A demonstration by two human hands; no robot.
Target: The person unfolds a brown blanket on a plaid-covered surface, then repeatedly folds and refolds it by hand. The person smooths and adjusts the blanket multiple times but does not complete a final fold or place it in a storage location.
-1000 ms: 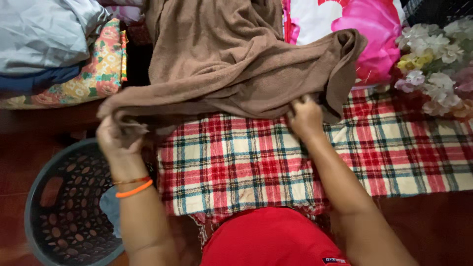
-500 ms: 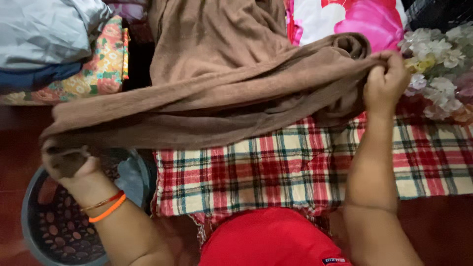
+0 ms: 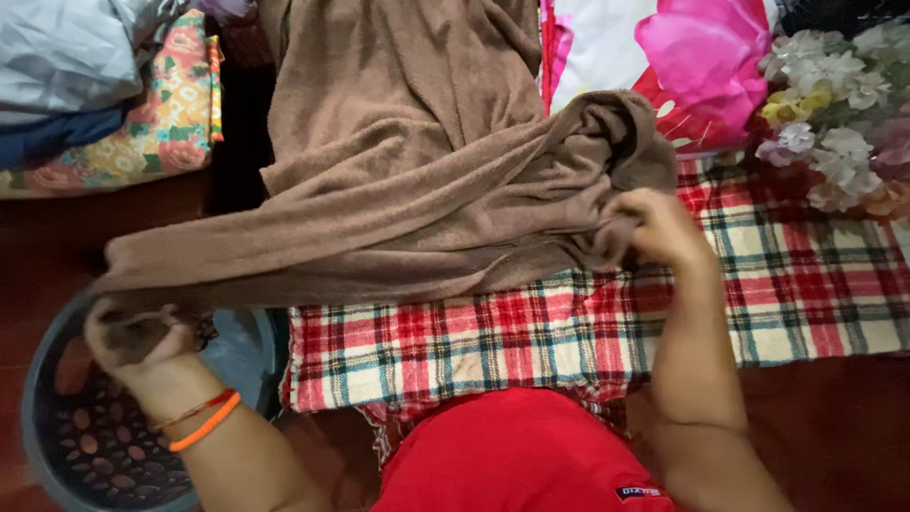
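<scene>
My left hand (image 3: 133,337) and right hand (image 3: 654,228) each pinch an edge of the brown towel (image 3: 408,190): soft, limp, thick; best gripped at corners.

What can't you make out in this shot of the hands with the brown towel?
Head view:
- Left hand: fingertips wrapped in the towel.
- Right hand: fingertips buried in towel folds.
- Towel: far end cut off by the top edge.
- Basket: cut off at the left and bottom edges; the arm and towel cover part of its inside.
- Plaid cloth: far part under the towel.
</scene>
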